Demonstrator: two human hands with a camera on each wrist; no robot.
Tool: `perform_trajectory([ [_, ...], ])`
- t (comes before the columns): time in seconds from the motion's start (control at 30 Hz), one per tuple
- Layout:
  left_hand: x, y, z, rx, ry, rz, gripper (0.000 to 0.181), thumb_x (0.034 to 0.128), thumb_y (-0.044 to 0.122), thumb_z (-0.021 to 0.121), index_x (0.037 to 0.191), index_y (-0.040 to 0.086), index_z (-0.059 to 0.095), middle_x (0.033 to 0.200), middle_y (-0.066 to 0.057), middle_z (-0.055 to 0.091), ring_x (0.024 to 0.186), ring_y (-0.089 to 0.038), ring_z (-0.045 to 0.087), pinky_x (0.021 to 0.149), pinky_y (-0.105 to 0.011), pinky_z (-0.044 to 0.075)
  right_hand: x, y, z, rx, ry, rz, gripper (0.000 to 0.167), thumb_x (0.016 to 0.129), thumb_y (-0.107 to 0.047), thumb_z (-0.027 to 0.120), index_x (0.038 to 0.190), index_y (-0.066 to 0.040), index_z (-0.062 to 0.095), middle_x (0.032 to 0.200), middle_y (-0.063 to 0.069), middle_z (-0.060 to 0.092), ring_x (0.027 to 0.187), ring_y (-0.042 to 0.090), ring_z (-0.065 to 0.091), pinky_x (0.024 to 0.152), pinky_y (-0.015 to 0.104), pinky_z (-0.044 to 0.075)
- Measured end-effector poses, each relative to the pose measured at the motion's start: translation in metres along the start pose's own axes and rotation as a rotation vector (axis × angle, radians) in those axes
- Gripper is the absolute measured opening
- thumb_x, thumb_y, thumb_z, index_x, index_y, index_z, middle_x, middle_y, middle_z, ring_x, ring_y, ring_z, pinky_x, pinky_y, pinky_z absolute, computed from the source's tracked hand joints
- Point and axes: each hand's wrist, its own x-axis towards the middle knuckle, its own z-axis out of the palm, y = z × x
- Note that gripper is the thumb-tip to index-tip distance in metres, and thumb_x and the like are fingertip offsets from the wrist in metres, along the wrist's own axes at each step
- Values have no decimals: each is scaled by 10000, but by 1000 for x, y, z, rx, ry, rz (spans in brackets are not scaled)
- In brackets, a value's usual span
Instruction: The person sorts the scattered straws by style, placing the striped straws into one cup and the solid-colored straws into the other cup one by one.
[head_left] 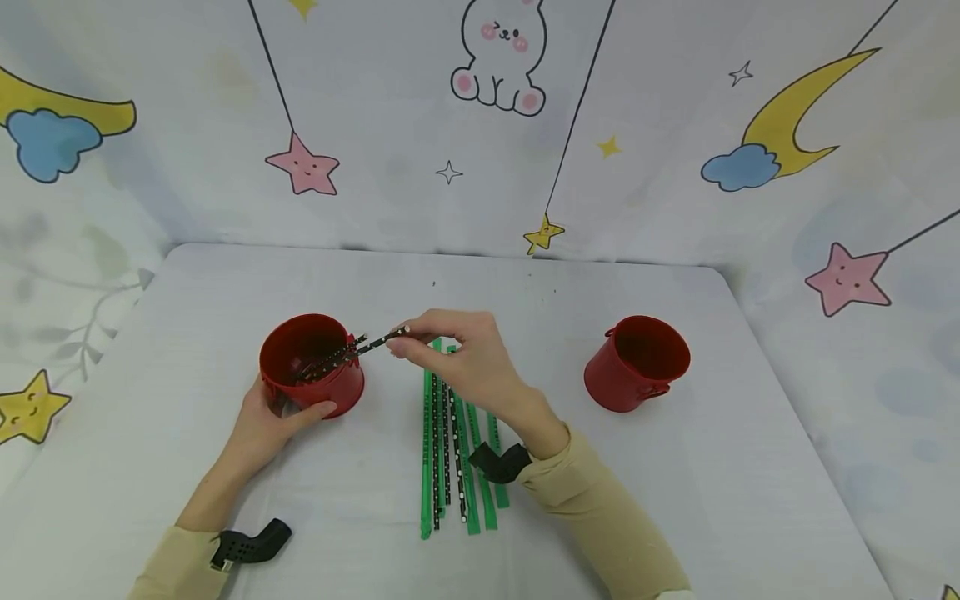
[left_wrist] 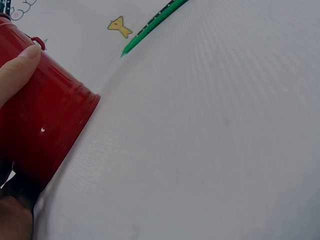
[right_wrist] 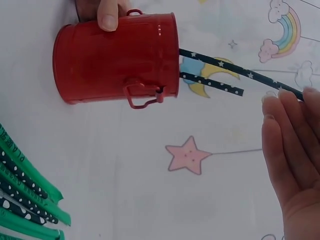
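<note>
On the left stands a small red metal bucket, gripped from the side by my left hand, its thumb along the front wall. My right hand pinches the upper end of a black straw with white stars; its lower end is inside that bucket. Beside it, a black straw with white dots leans out over the rim. Below my right hand and forearm lies a bundle of green straws and dotted black straws, partly hidden by the hand.
A second red bucket stands at the right of the white-covered table. Black wrist cameras are strapped to both forearms. Behind the table hangs a white cloth printed with stars, moons and a bear-like figure.
</note>
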Motion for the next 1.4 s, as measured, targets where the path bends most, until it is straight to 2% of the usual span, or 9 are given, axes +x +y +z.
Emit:
perform_trajectory([
  [0.17, -1, 0, 0, 9, 4, -5, 836, 825, 31, 793, 1508, 171, 331, 1417, -17, 470, 1271, -39, 424, 979, -52, 386, 1, 1, 2, -3, -30, -12, 91, 863, -26, 759, 953, -15, 765, 856, 71, 758, 759, 82, 675, 736, 262, 572],
  [0.4, -1, 0, 0, 26, 2, -8, 829, 829, 40, 790, 1509, 152, 329, 1423, -65, 470, 1275, -29, 416, 973, -49, 389, -1, -1, 1, 3, -54, 25, 96, 884, -60, 748, 970, -23, 764, 859, 56, 759, 763, 63, 683, 715, 259, 577],
  [0.63, 0, 1, 0, 6, -6, 20, 828, 828, 11, 780, 1510, 142, 330, 1424, -40, 464, 1281, -53, 417, 987, -50, 383, -9, 3, -5, 4, -32, 68, 94, 901, -60, 729, 983, -29, 763, 839, 43, 752, 761, 92, 694, 736, 278, 580],
  [0.87, -1, 1, 0, 0, -7, 15, 827, 833, 11, 774, 1513, 140, 321, 1435, -69, 455, 1281, -63, 409, 969, -47, 397, -14, 6, -8, 1, -24, 98, 84, 904, -63, 727, 974, -34, 764, 832, 43, 753, 761, 81, 694, 761, 290, 577],
  [1.13, -1, 0, 1, -10, -11, 18, 821, 825, 6, 782, 1503, 142, 338, 1414, -19, 472, 1280, -50, 421, 977, -52, 395, -17, 10, -9, 17, -39, 143, 91, 917, -80, 717, 981, -35, 763, 845, 40, 755, 758, 195, 715, 721, 296, 583],
  [1.4, 0, 1, 0, -10, -9, 19, 832, 825, 5, 781, 1509, 153, 332, 1427, -31, 466, 1290, -51, 419, 988, -52, 388, -22, 18, -11, -47, -46, 212, 103, 911, -112, 732, 991, -59, 769, 866, -5, 755, 759, 57, 681, 692, 265, 562],
])
